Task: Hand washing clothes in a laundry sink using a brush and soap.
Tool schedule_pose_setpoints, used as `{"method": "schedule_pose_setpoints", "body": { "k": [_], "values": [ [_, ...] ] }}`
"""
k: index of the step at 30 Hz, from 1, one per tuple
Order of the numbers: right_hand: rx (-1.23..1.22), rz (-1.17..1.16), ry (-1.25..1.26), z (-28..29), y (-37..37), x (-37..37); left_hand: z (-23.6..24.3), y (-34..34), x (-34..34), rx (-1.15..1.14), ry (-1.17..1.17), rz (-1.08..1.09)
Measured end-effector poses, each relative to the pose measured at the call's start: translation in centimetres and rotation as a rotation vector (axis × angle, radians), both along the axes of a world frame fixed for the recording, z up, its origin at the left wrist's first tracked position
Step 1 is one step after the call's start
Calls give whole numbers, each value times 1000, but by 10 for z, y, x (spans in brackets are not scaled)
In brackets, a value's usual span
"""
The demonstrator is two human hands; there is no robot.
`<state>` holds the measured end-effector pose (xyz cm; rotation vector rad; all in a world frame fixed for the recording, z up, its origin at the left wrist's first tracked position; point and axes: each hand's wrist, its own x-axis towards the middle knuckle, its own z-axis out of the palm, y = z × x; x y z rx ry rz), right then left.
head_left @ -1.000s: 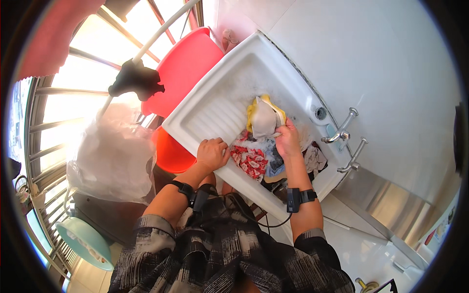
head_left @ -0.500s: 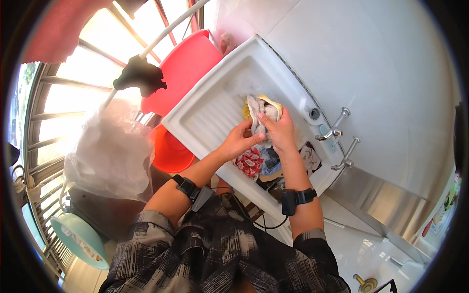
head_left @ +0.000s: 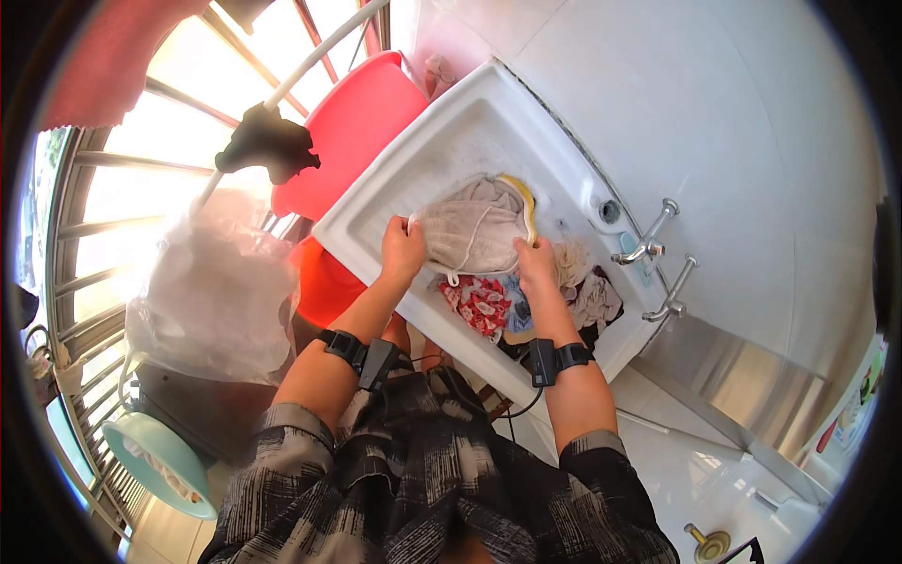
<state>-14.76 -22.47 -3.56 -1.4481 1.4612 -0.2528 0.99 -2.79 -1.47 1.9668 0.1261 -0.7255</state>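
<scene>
Gripping a pale beige corded cloth (head_left: 470,235) from two sides, with the left hand (head_left: 402,246) closed firmly around its left edge and the right hand (head_left: 536,263) closed just as firmly on its right side, beside the yellow border (head_left: 522,202). Pressing each thumb down against curled fingers, with fabric pinched between. Spreading the cloth out between the hands, with its thin white cord (head_left: 474,235) running across the middle and looping out at the near edge.

Held over the middle of a white ceramic sink (head_left: 406,155); cannot tell whether touching its floor underneath. Reaching in from the near side with both forearms, slanted inward toward each other at the far end, with the hands well apart and almost level. Strapped with a black device on the left forearm (head_left: 376,365) and on the right forearm (head_left: 543,362).

Stretching the right forearm past a heap of red-and-white printed fabric (head_left: 481,305), blue fabric (head_left: 519,318) and grey-beige fabric (head_left: 594,301) in the near right part of the sink. Bordered on the right by a far chrome tap (head_left: 646,246) and a near chrome tap (head_left: 672,305); on the left by a pink tub (head_left: 357,132) and a nearer orange-red tub (head_left: 327,289).
</scene>
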Motion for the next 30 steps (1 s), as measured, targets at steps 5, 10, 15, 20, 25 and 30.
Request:
{"method": "schedule_pose_setpoints", "body": {
  "k": [5,10,15,20,25,30],
  "values": [
    [392,-50,-326,9,37,19,-10,22,-19,24,-261,-218],
    [738,30,-812,71,48,63,22,6,-32,-223,-477,-644],
    [491,478,-668,52,29,58,-1,-6,-3,-329,136,-206],
    [478,242,-215,9,34,40,-9,4,-4,-189,2,-392],
    [-156,429,-53,-41,61,52,-30,11,-18,45,-150,-381],
    [-437,604,291,-45,57,67,-41,16,-27,78,-122,-322]
  ]
}}
